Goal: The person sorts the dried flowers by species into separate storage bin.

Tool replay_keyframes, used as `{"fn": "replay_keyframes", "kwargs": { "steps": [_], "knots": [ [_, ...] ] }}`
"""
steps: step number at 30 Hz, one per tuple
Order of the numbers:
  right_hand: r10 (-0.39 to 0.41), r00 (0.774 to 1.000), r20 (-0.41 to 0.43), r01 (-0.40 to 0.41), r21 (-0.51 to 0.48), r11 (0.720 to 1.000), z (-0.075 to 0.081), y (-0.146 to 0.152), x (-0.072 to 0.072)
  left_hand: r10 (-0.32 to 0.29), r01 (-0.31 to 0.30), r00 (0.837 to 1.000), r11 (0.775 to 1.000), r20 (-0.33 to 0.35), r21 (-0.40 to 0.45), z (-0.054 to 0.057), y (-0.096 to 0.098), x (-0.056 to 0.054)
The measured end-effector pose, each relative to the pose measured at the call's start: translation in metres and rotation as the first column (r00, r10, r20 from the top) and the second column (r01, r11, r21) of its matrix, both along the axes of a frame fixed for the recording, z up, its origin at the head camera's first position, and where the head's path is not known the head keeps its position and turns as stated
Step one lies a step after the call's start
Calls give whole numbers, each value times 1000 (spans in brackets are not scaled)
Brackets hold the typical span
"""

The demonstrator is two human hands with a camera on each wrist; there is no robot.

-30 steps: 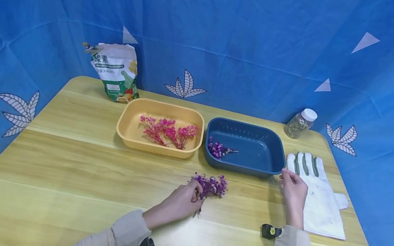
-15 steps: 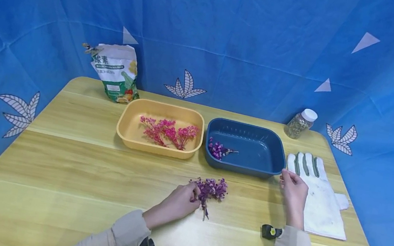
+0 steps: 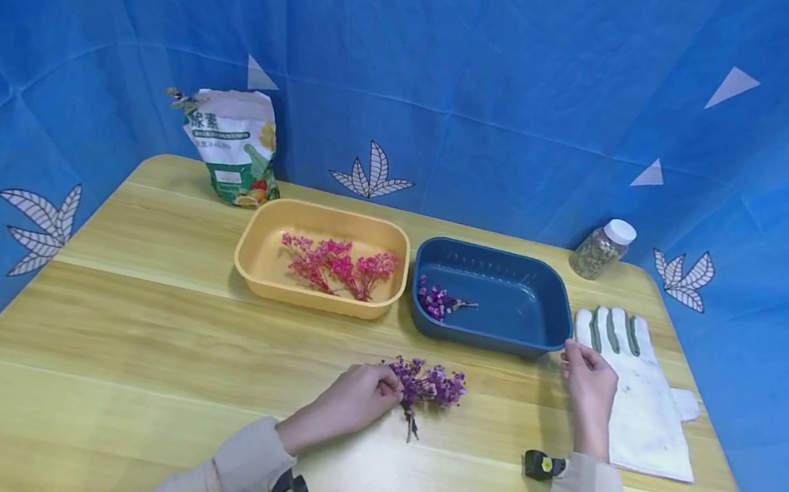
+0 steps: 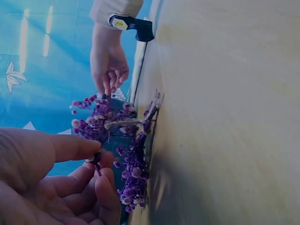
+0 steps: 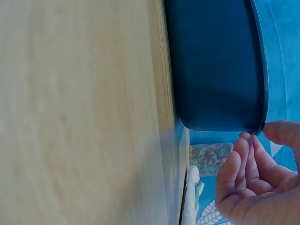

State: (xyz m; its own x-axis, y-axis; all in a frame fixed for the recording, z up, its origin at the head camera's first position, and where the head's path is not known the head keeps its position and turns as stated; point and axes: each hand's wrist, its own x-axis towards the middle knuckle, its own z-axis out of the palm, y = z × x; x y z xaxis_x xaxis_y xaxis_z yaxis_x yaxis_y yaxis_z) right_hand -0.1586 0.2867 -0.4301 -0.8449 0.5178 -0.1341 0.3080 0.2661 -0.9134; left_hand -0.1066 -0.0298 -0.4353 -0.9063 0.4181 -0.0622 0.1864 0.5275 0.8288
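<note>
Near the middle of the table, my left hand (image 3: 360,397) pinches a purple dried flower sprig (image 4: 97,161) between thumb and forefinger. Against it lies a bunch of purple dried flowers (image 3: 441,387), its stems (image 3: 410,425) pointing toward me. In the left wrist view these overlap, so I cannot tell where one sprig ends. My right hand (image 3: 589,383) pinches the near right corner of the blue basin's rim (image 5: 260,127). Inside that blue basin (image 3: 502,343) a small purple flower sprig (image 3: 436,299) lies at the left end.
Left of the blue basin stands a yellow basin (image 3: 312,297) with pink dried flowers (image 3: 339,265). A white fertilizer bag (image 3: 235,144) is at the back left. A white-lidded jar (image 3: 600,250) and a white glove (image 3: 648,408) are on the right.
My left hand has shifted slightly left and no longer covers the stems. The purple flower heads spread wider to the right. My right hand keeps its place on the blue basin.
</note>
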Motion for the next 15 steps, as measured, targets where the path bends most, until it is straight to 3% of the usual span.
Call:
{"fn": "replay_keyframes", "kwargs": {
  "steps": [7, 15],
  "knots": [
    [-5, 1000, -7, 5, -8, 1000, 0, -1, 0, 11, -10, 1000, 999, -24, 39, 3, 0, -3],
    [-7, 1000, -1, 7, -14, 1000, 0, 0, 0, 35, -34, 999, 993, -7, 110, 16, 4, -18]
  ]
}}
